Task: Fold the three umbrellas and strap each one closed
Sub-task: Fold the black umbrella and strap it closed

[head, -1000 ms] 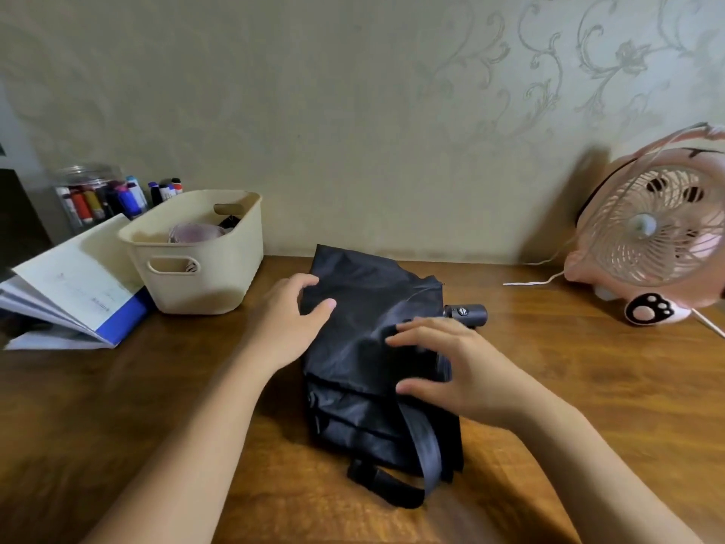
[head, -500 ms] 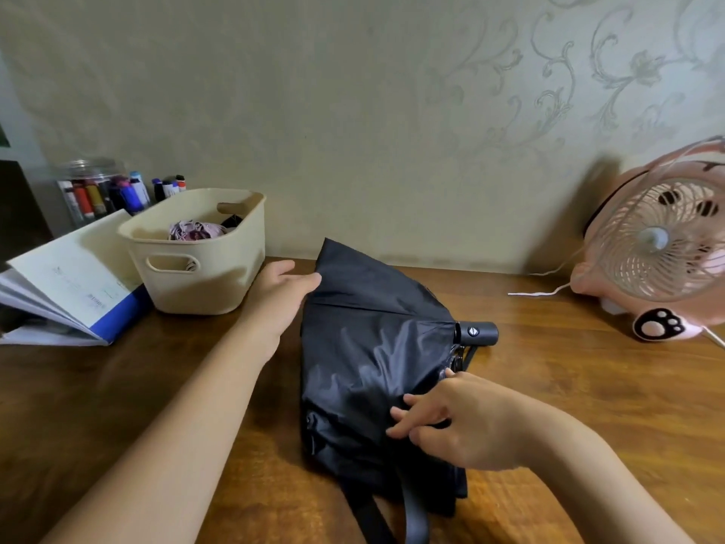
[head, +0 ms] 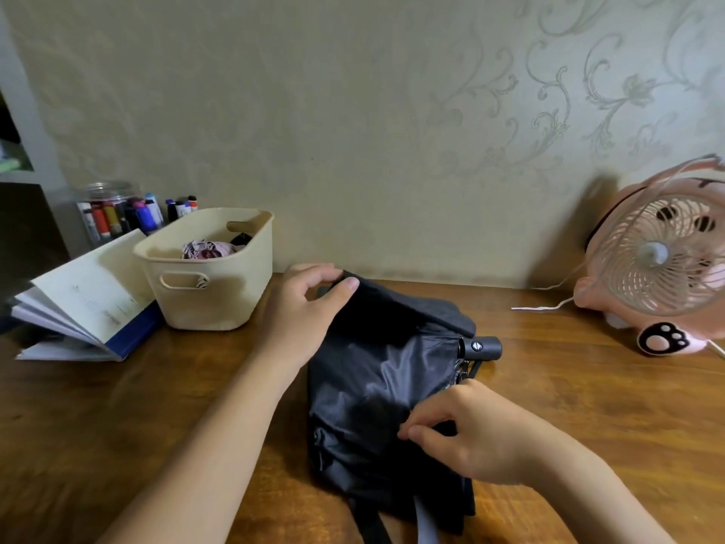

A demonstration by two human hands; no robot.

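Note:
A collapsed black umbrella lies on the wooden table, its loose canopy spread flat and its black handle pointing right. My left hand pinches the canopy's far corner between thumb and fingers. My right hand grips a fold of fabric at the umbrella's right edge, just below the handle. Its strap trails toward the near edge of the view. A pinkish folded umbrella sits inside the cream basket, with something black beside it.
An open book leans at the far left. A jar of markers stands behind the basket by the wall. A pink desk fan sits at the right, its white cord lying on the table.
My left hand went from resting flat on the canopy to its far corner and closed on the fabric. My right hand slid along the right edge and pinched a fold.

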